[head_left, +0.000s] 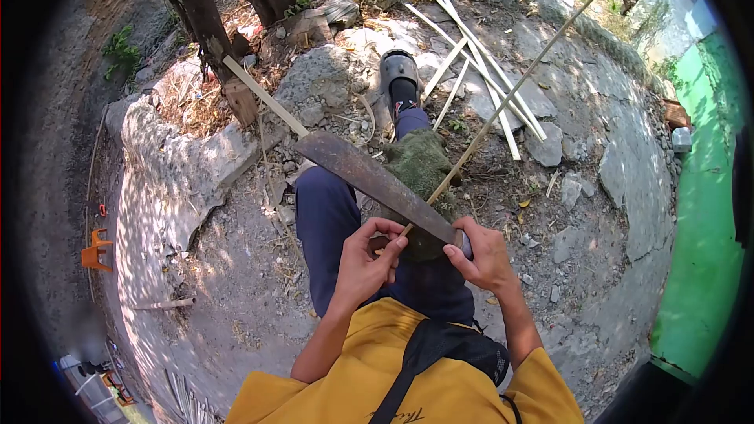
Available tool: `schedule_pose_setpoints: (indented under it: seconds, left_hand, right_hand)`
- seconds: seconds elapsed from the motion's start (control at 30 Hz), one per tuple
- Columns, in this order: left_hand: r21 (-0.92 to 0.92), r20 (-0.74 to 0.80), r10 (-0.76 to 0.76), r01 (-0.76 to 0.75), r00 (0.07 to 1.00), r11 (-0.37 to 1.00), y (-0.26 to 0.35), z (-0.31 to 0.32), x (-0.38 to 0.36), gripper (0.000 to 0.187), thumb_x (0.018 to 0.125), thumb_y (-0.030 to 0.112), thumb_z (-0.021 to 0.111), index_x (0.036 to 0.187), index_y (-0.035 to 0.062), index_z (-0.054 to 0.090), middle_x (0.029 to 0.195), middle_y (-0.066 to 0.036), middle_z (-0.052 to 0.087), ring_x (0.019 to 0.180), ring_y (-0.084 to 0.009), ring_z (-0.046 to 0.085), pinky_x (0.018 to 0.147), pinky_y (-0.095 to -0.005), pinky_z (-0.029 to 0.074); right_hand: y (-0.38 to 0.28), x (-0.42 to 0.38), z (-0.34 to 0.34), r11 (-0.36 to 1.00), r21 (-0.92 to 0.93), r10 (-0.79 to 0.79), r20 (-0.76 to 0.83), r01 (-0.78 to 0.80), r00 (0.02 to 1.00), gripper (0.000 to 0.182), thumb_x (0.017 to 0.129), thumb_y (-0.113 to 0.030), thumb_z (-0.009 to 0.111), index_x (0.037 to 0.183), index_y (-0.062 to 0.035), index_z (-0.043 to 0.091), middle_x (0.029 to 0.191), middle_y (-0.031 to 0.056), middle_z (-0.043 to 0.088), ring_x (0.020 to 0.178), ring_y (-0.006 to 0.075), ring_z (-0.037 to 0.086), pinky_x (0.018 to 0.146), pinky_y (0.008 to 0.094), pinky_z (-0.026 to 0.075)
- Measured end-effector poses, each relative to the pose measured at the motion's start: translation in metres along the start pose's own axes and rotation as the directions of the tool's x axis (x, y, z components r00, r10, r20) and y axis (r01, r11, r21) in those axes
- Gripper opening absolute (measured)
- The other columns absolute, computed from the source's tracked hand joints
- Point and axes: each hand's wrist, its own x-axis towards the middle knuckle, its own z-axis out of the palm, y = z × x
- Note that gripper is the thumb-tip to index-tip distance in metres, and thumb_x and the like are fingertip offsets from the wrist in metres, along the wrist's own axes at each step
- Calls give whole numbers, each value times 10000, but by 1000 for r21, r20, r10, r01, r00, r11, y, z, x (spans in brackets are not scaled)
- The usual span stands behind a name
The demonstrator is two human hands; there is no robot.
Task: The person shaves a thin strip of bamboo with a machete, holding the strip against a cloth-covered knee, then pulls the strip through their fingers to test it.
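My left hand pinches the near end of a long thin bamboo stick between thumb and fingers. The stick slants up to the far right, and the blade overlaps it just ahead of my fingertips. In my right hand is the handle of a machete, its wide, rust-brown blade pointing to the upper left across my lap. A rough green cloth lies over my leg, beneath the stick and blade. My thumb and fingers wrap the handle, hiding most of it.
Several pale split strips lie crossed on broken concrete ahead. Another pale strip runs from the tree trunk to the blade tip. An orange plastic chair stands far left; a green wall rises at right.
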Motion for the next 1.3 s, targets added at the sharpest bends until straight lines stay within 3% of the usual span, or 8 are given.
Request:
schedule_pose_setpoints:
  seconds: [0.17, 0.47, 0.67, 1.0, 1.07, 1.1, 1.17, 1.3]
  left_hand:
    - [14, -47, 38, -38, 998, 999, -1, 5, 15, 193, 982, 89, 781, 1078, -21, 655, 731, -46, 663, 574, -90, 608, 462, -256, 521]
    - [94, -140, 170, -158, 975, 983, 1, 17, 13, 125, 961, -6, 747, 1050, -53, 674, 862, -57, 675, 629, -100, 651, 481, -261, 579]
    - [108, -152, 133, -117, 979, 987, 2, 16, 16, 127, 966, 11, 749, 1049, -48, 674, 842, -56, 669, 616, -92, 636, 449, -257, 535]
    - [104, -187, 85, -66, 979, 992, -6, 18, 20, 166, 973, 30, 763, 1100, -42, 683, 808, -80, 726, 569, -96, 616, 479, -261, 491]
    - [209, -189, 274, -234, 943, 949, -17, 15, 23, 161, 965, 26, 765, 1097, -39, 700, 836, -78, 744, 586, -86, 620, 505, -244, 477]
    - [208, -190, 273, -234, 943, 950, -18, 15, 22, 161, 965, 26, 765, 1097, -39, 700, 836, -78, 744, 586, -86, 620, 505, -244, 477]
    - [156, -215, 236, -205, 948, 966, -17, 16, 22, 161, 941, 9, 763, 1087, -52, 730, 967, -90, 784, 866, -147, 748, 762, -281, 573]
    - [146, -206, 171, -143, 963, 979, -7, 17, 20, 169, 945, 21, 767, 1096, -44, 730, 966, -84, 782, 855, -140, 746, 739, -279, 573]
  right_hand:
    - [-18, 7, -12, 978, -201, -59, -10, 55, 998, 457, 947, -493, 733, 1083, -64, 654, 771, 156, 691, 706, 370, 708, 635, 459, 532]
    - [-14, 19, 2, 969, -243, -43, 28, 49, 999, 532, 932, -581, 739, 1053, -71, 648, 746, 159, 699, 686, 374, 713, 619, 473, 543]
    - [-8, 22, 9, 976, -214, -49, -5, 46, 999, 621, 901, -679, 729, 1030, -77, 655, 757, 171, 716, 686, 386, 723, 608, 484, 547]
    - [-4, 29, 6, 973, -226, -42, 34, 48, 999, 610, 887, -684, 720, 996, -87, 662, 698, 172, 686, 654, 404, 698, 579, 489, 516]
    - [-6, 30, 4, 970, -225, -83, 40, 90, 996, 602, 918, -660, 720, 991, -66, 657, 672, 175, 680, 624, 380, 699, 573, 473, 527]
    - [-5, 30, 5, 970, -225, -83, 41, 90, 996, 602, 918, -660, 720, 991, -66, 657, 672, 175, 680, 624, 380, 699, 573, 473, 527]
    - [-1, 30, 6, 968, -224, -104, 37, 110, 994, 600, 917, -655, 723, 992, -64, 657, 666, 173, 674, 613, 381, 692, 567, 472, 521]
    - [0, 30, 8, 967, -225, -115, 22, 117, 993, 594, 918, -648, 727, 993, -63, 657, 663, 173, 671, 609, 381, 689, 563, 468, 520]
